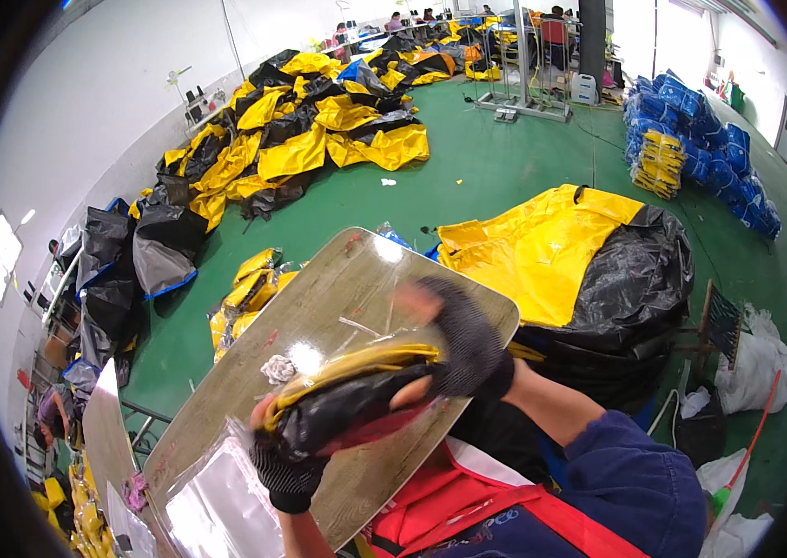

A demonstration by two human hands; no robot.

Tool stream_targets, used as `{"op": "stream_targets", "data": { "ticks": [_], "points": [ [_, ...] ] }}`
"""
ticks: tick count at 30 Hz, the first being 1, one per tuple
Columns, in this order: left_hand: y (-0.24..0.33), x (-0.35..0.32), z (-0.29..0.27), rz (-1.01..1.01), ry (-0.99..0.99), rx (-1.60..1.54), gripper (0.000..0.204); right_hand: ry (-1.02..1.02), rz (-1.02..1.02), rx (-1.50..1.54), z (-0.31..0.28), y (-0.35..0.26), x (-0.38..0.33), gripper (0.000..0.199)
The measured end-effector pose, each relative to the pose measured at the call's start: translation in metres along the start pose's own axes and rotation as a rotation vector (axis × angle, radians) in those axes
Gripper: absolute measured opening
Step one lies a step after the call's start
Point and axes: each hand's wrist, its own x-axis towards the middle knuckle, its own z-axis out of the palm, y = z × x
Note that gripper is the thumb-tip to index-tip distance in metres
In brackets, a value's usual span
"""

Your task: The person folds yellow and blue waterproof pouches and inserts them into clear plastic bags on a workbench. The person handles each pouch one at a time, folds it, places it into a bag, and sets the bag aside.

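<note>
With the left hand (287, 468) clamped on the left end of the yellow-and-black bundle (342, 409) over the counter (337, 279) and the blurred right hand (461, 342), fingers apart from thumb, at its right, even support should keep it compact.

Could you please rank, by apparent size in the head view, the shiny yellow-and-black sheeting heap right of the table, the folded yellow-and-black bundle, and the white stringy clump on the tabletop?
1. Sheeting heap
2. Folded bundle, though it is nearer the camera
3. White stringy clump, clearly smallest
</note>
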Motion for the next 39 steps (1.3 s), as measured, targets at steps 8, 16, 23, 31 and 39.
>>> {"op": "stream_targets", "data": {
  "ticks": [8, 16, 23, 31, 39],
  "points": [
    [-0.006, 0.018, 0.0, -0.029, 0.222, -0.246, 0.056, -0.171, 0.643, 0.582, 0.023, 0.019, -0.007, 0.027],
    [0.042, -0.024, -0.056, 0.109, 0.933, -0.25, 0.043, -0.059, 0.112, 0.431, -0.01, -0.069, 0.058, 0.018],
    [0.03, 0.012, -0.067, -0.251, 0.364, -0.683, 0.03, -0.366, 0.697, 0.739, 0.04, -0.033, 0.089, 0.038],
    [-0.266, -0.002, 0.027, -0.799, 0.579, -1.257, 0.032, -0.471, 0.452, -0.14, 0.195, 0.119, -0.006, 0.043],
    [-0.327, -0.021, -0.005, -0.918, 0.104, -1.529, 0.039, -1.224, 0.062, -0.043, 0.237, 0.034, -0.027, 0.054]
  ]
}}
